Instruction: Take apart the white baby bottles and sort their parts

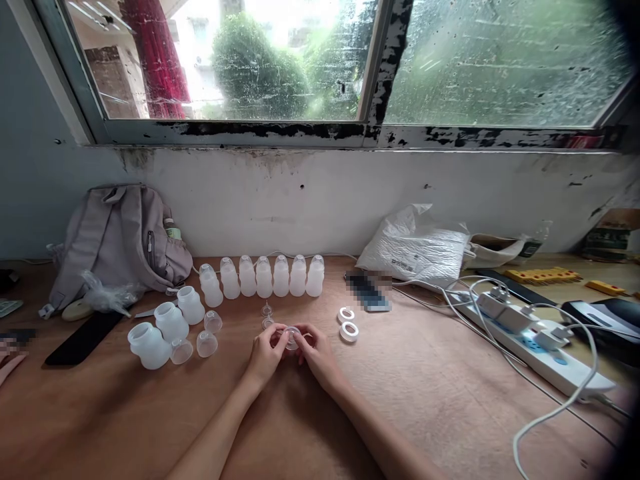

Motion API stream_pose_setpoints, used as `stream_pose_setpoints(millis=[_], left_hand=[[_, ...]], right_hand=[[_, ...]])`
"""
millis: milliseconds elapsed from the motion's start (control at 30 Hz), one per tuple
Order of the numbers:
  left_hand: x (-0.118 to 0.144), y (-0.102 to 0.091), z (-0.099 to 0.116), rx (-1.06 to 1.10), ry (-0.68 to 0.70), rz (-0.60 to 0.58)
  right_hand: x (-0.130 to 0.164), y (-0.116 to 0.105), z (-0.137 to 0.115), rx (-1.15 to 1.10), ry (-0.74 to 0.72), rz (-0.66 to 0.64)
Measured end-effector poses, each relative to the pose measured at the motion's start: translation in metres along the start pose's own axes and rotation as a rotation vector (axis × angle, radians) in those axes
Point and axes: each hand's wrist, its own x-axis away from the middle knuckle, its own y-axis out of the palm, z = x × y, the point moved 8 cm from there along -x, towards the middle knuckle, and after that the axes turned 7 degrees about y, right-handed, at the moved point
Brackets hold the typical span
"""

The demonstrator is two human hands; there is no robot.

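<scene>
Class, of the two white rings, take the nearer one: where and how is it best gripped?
The nearer ring is probably best pinched by the left and right edges of its outer rim, the right hand coming from above and the near side. It lies flat, hole upward, leaving those edges exposed, while the other ring sits close beyond its far edge.

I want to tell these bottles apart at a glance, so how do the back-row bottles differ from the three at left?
Tops: the back-row bottles wear clear domed covers, while the three left bottles have open mouths.
Placement: the back-row bottles line up along the wall; the three left bottles form a slanting line coming forward.
Number: seven back-row bottles against three left bottles.
Both groups have whitish, translucent bodies.
</scene>
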Motion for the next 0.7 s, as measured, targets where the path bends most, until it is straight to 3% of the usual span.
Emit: stream_pose_setpoints(millis=[367,567,700], left_hand=[[0.003,0.001,0.012,-0.253,0.115,0.029],[0.002,0.003,0.004,-0.092,0.024,0.008],[0.002,0.006,0.010,-0.109,0.098,-0.033]], right_hand=[[0.000,0.002,0.006,-0.077,0.048,-0.003],[-0.004,0.002,0.009,-0.201,0.086,-0.035],[-0.008,-0.002,0.014,-0.224,0.100,-0.011]])
